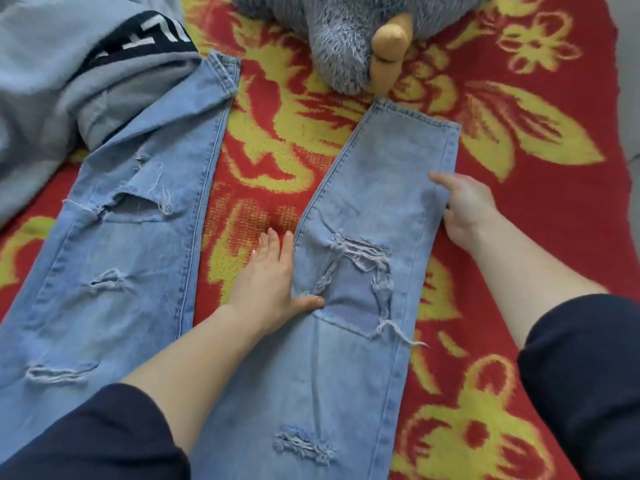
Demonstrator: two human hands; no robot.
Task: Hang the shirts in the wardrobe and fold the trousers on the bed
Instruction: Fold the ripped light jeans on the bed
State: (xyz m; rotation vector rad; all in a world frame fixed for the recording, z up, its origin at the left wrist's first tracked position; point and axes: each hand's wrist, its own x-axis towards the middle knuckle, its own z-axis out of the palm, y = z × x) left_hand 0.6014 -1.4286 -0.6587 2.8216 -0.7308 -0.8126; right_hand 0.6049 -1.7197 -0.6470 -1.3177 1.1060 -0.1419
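Note:
Light blue ripped jeans (349, 375) lie flat on the bed with both legs spread apart, hems pointing away from me. My left hand (273, 275) rests along the inner seam of the right-hand leg. Its fingers lie straight on the blanket and its thumb presses the denim beside the big knee rip. My right hand (465, 206) is at that leg's outer edge, below the hem. Its thumb lies on top of the cloth and its fingers are curled round the seam. The other leg (138, 237) lies untouched to the left.
A grey sweatshirt (52, 74) with a black lettered band covers the far left and overlaps the left leg's hem. A grey plush toy (349, 36) with a tan part sits at the top middle. The red and yellow floral blanket (536, 109) covers the bed.

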